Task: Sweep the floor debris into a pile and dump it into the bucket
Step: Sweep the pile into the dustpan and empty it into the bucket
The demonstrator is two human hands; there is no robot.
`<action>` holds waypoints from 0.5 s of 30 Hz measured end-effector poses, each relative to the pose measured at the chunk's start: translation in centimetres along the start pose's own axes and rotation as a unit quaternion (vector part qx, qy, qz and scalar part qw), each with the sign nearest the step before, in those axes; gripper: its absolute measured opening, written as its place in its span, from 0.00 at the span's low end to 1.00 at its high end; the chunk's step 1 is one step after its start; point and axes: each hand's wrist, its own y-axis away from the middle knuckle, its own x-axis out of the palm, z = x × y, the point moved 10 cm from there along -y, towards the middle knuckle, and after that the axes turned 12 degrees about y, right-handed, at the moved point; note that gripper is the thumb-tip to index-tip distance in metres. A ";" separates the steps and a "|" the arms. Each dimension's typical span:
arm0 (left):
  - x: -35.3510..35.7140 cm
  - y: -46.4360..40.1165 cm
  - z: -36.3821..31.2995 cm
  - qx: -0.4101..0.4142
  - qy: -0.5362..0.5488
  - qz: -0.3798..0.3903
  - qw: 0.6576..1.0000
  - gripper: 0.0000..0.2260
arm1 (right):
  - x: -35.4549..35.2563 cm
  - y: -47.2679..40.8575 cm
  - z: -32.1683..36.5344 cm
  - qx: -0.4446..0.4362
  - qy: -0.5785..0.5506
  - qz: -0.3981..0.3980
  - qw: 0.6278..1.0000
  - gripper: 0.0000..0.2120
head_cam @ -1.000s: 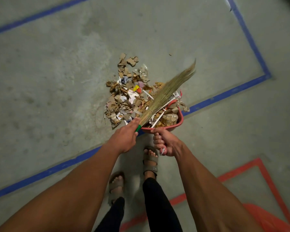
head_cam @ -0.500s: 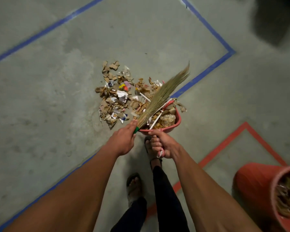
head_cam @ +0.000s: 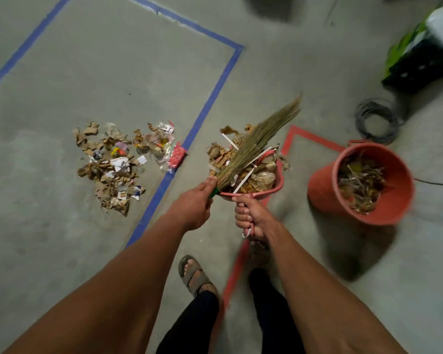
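Bare floor lies between the bucket and the loaded dustpan; right hand grips its handle, left hand grips the broom.

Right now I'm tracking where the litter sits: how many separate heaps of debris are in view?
3: a loose cardboard-and-paper pile on the floor, a load in the red plastic dustpan, and a heap inside the orange bucket.

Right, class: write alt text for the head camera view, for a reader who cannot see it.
A person's right hand grips a red plastic dustpan heaped with torn cardboard, the left hand laying a straw hand broom over the load. A red plastic bucket, part-filled, stands to the right; a scrap pile remains on the grey concrete floor.
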 end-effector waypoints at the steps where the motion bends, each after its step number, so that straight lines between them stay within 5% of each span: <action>1: 0.8 -0.8 -2.1 0.017 -0.013 0.011 1.000 0.30 | -1.9 1.0 0.4 -0.010 -0.012 -0.007 1.000 0.15; 15: 18.2 -11.1 -32.0 0.164 -0.132 0.141 0.967 0.29 | -31.3 15.0 4.4 -0.131 -0.177 -0.102 0.970 0.12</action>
